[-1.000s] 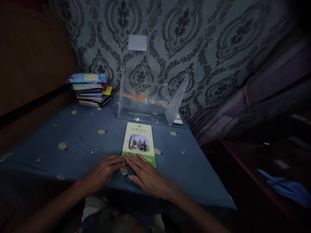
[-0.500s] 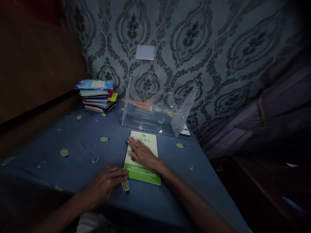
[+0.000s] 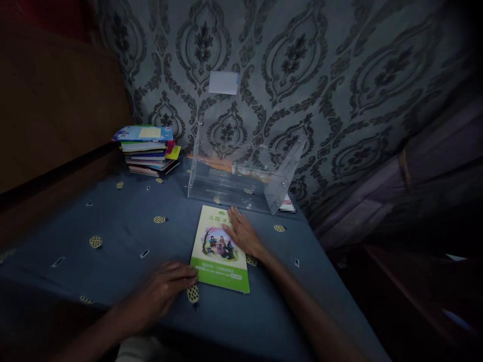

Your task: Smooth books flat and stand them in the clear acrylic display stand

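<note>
Pale-yellow & green, rectangular, illustrated paper book point(image 3: 219, 247) lies flat, front cover up, near middle of dark-blue, pineapple-printed, cloth-covered worktop point(image 3: 124, 221), just in front of clear, angular, plastic-looking rack point(image 3: 278, 192). Tall, mixed-colour pile of books point(image 3: 145, 157) at rear L., well apart. L. hand point(image 3: 166, 284): fingers together, slightly bent, tips at book's lower L. corner; grip looks loose, but whether thumb pinches the corner can't be determined from this angle. R. hand point(image 3: 244, 235): palm down, fingers extended, over book's upper R. edge, hiding end of title; grip flat, nothing clasped; pressure, if any, n/d. Handling (est.): light, thin, fairly stiff while closed, flexible if lifted by one corner. Cover prob. smooth, poss. slippery, so may slide on worktop. Not fragile overall; corners & page edges the weak pts., liable to crease. Rec. hold: mid-length of either long side, thumb on top, fingers under, all pages incl.; avoid lifting by cover alone. Spine side unconfirmed. Light dim; small print illegible.
</note>
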